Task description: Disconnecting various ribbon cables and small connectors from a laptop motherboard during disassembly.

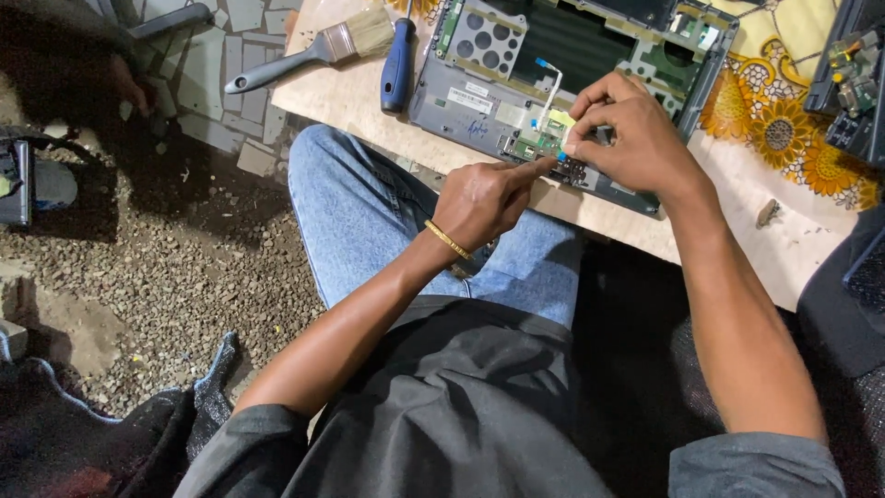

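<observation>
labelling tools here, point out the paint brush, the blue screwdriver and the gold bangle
paint brush (369,32), head view, on the pale bristles
blue screwdriver (398,69), head view, on the handle
gold bangle (447,240), head view, on the left wrist

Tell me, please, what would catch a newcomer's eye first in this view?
An opened grey laptop chassis lies at the table's near edge, its inner parts bare. Both hands meet on its front edge: the left hand points a finger at a small green board, and the right hand pinches there with its fingers. To the left lie a blue-handled screwdriver and a paintbrush.
</observation>
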